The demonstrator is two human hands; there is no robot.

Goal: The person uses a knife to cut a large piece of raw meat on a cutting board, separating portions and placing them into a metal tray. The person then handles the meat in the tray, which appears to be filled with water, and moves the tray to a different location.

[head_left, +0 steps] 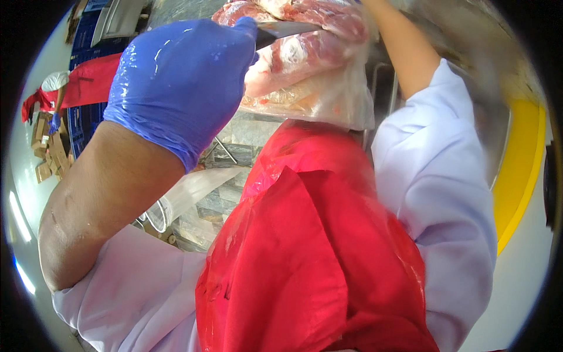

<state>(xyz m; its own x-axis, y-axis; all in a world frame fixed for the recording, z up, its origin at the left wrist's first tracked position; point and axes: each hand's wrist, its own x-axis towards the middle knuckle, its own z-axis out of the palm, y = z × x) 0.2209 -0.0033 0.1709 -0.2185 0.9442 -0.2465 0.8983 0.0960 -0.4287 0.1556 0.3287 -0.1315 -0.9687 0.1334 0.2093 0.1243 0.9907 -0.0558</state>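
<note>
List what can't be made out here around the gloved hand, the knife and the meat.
Head view only:
- Knife: its handle is hidden inside the blue-gloved left hand.
- Right hand: cut off by the top edge; only the forearm shows.
- Raw meat: its top is cropped, its lower part veiled by a plastic sheet.
- Work surface: hidden behind the red apron.

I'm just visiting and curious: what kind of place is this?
Probably a meat-cutting room or butchery: a blue-gloved left hand holds a knife against raw meat, above a red plastic apron.
</note>
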